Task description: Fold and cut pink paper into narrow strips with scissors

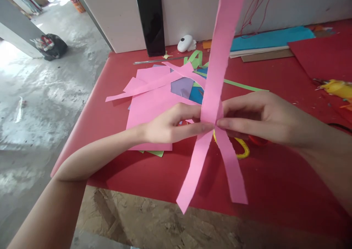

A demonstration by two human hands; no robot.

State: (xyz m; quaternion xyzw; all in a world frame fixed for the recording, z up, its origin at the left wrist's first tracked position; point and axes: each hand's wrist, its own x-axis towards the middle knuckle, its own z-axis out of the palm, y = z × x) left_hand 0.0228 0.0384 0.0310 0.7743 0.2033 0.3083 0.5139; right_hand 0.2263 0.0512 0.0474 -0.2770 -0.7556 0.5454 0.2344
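Between my two hands a pink paper strip (220,54) stands up above the table, running out of the top of the view. My left hand (176,122) pinches it from the left, thumb in front and fingers behind. From the right, my right hand (247,117) pinches the same spot, its thumb tip nearly meeting the left one. Below the pinch two pink tails spread apart and hang down. Whether these are one strip or several, I cannot tell. Behind the hands, a yellow loop (243,152), perhaps a scissor handle, lies partly hidden.
Pink sheets (148,113) and loose pink strips lie left on the red table (115,168). A black phone (150,21) leans on the back wall beside a white toy (186,43). Curled green strips (195,59) and blue paper (272,38) lie behind. Yellow material (338,89) sits right.
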